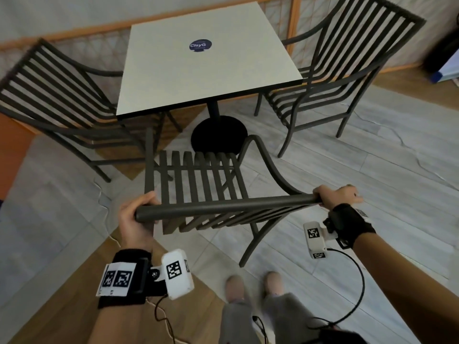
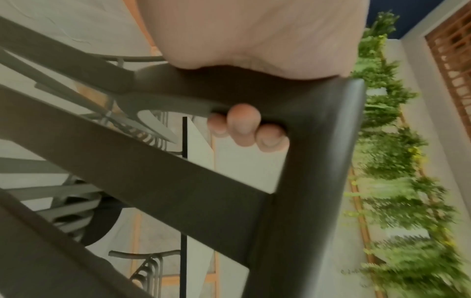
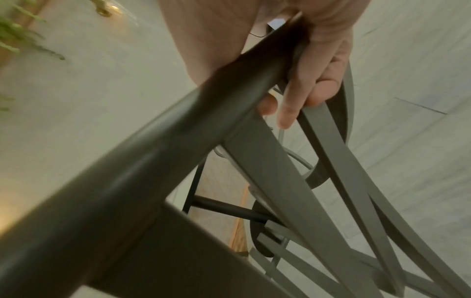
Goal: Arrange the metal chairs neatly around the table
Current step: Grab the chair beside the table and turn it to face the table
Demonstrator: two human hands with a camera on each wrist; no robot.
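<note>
Chairs of dark slatted metal are the job here, and the near chair (image 1: 198, 184) stands at six o'clock from the white table (image 1: 203, 68), its seat front close to the round black base (image 1: 218, 135) but not yet tucked under the top. The left hand (image 1: 135, 217) is wrapped round the left end of the top rail (image 1: 223, 207); the right hand (image 1: 335, 194) is curled over the right end. The hands sit well apart, one at each corner. A frame like this looks rigid and fairly heavy, with smooth paint that could slip, so the rail corners seem the soundest hold. The left chair (image 1: 57, 95) sits at nine o'clock, the right chair (image 1: 342, 78) at three o'clock. Its arm (image 1: 268, 165) may catch the table edge, and the base could stop the front legs. Wrist cables (image 1: 357, 289) trail near the person's feet (image 1: 253, 286).
</note>
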